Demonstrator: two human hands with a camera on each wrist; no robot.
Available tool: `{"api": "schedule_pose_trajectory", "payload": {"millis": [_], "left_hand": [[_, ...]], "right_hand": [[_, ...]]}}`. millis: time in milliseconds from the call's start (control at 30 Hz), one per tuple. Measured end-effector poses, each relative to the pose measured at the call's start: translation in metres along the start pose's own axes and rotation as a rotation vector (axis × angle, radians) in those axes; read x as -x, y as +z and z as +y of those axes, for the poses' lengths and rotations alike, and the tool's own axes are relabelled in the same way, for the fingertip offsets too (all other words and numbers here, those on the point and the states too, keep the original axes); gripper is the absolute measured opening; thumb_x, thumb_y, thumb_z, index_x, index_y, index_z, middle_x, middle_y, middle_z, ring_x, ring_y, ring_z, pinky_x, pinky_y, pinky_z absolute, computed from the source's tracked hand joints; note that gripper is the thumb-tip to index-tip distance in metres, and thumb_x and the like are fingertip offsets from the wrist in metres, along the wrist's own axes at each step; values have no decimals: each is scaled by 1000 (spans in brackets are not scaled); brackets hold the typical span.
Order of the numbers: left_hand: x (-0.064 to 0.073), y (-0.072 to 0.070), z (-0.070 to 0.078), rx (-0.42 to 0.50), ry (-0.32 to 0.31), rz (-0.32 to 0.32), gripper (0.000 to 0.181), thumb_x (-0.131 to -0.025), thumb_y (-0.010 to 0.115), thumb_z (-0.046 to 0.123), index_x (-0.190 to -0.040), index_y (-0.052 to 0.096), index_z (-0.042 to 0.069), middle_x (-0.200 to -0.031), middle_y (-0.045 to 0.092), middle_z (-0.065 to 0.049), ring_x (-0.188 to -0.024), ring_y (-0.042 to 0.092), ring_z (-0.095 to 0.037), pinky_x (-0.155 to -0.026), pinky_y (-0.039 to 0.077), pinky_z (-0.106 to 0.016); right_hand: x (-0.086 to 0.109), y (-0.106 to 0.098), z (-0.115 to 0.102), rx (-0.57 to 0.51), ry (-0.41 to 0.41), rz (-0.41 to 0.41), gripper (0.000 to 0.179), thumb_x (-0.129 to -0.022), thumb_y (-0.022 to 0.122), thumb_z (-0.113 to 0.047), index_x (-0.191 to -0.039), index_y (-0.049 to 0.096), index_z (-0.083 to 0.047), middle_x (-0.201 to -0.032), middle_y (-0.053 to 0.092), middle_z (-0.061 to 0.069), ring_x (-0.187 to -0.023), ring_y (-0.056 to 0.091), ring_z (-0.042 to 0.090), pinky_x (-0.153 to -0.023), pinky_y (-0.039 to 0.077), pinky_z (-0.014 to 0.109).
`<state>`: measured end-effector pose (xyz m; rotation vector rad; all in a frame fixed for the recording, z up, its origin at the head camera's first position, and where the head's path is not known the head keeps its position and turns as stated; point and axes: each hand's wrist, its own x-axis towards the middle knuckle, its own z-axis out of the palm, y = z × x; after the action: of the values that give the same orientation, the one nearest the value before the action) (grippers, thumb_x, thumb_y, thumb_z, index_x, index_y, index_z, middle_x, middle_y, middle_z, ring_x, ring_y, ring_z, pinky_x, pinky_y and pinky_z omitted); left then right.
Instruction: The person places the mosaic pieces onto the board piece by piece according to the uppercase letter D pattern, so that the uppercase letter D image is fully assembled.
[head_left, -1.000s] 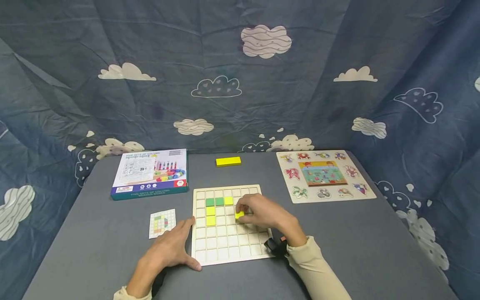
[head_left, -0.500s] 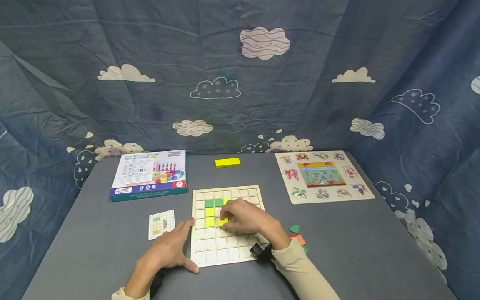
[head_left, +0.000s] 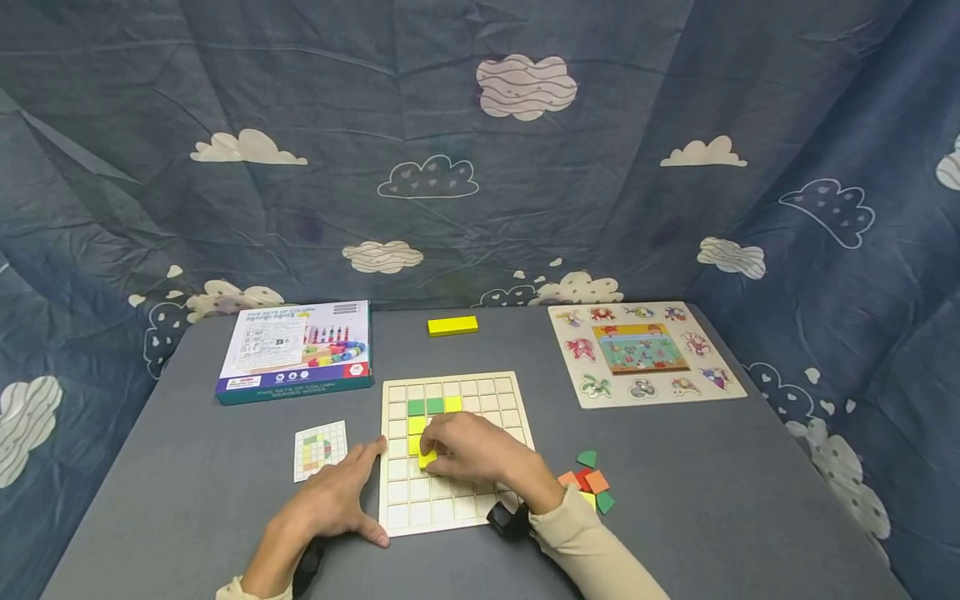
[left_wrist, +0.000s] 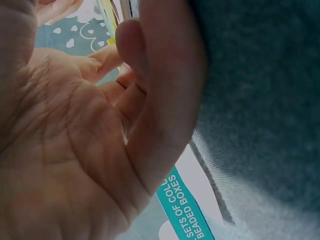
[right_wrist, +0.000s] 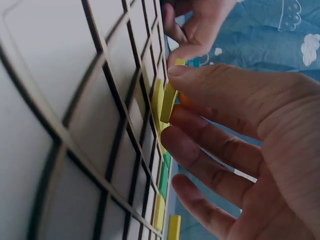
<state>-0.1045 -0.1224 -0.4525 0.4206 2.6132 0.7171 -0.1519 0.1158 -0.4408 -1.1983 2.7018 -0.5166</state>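
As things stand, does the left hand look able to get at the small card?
Probably yes: the left hand, at the left edge of the grid board, is right beside the small card, and nothing appears to lie on that card.

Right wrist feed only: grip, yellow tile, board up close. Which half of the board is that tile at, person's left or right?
Observer: Left half. Head view shows the right grip holding the yellow tile over that side of the board.
Operator: Any spare pieces?
Observer: Yes, loose pieces on the table, right of the board: green, orange, red, yellow.
Operator: Anything on the other side?
Observer: A small card with coloured squares, left of the board, near the left grip.
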Motion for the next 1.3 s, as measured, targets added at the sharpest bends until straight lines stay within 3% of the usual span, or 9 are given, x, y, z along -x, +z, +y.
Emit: {"api": "schedule_pose_trajectory", "payload": {"millis": [333, 533, 800, 967, 1100, 1300], "left_hand": [[0, -3, 2, -4, 11, 8, 130, -45, 98, 45, -153, 36, 8, -145, 49, -18, -99, 61, -37, -85, 48, -58], [-1, -4, 3, 3, 13, 8, 130, -46, 98, 44, -153, 36, 7, -144, 49, -19, -99, 61, -37, -86, 48, -58], [-2, -4, 3, 15, 8, -6, 129, -47, 98, 45, -154, 35, 7, -146, 47, -20, -106, 60, -41, -90, 46, -62], [-2, -4, 2, 32, 19, -4, 129, -48, 98, 45, -154, 34, 7, -150, 43, -23, -119, 56, -45, -97, 39, -69], [-1, -3, 1, 56, 23, -8, 130, -48, 98, 44, -154, 34, 6, -153, 40, -25, -128, 50, -47, -100, 33, -72], [1, -1, 0, 52, 26, -5, 130, -47, 98, 44, -154, 34, 6, -151, 42, -23, -123, 54, -45, -98, 35, -71]], "right_hand": [[-3, 9, -7, 32, -50, 17, 13, -86, 74, -17, -99, 75, -15, -94, 67, -7, -79, 53, 0, -77, 46, 17], [-4, 10, -8, 54, -56, 26, 13, -86, 75, -17, -99, 75, -16, -97, 67, -7, -80, 53, -1, -75, 45, 15], [-3, 7, -7, 45, -38, 18, 15, -87, 74, -18, -101, 78, -17, -100, 68, -8, -83, 57, -1, -79, 47, 16], [-2, 7, -6, 33, -36, 10, 14, -88, 73, -17, -101, 79, -16, -98, 70, -9, -83, 57, -1, -81, 47, 17], [-1, 9, -9, 14, 4, 17, 11, -88, 74, -17, -97, 79, -17, -94, 69, -9, -80, 56, -1, -75, 46, 16], [1, 15, -15, 55, 102, 62, 7, -86, 76, -20, -92, 80, -20, -88, 65, -10, -76, 57, 0, -66, 46, 16]]}}
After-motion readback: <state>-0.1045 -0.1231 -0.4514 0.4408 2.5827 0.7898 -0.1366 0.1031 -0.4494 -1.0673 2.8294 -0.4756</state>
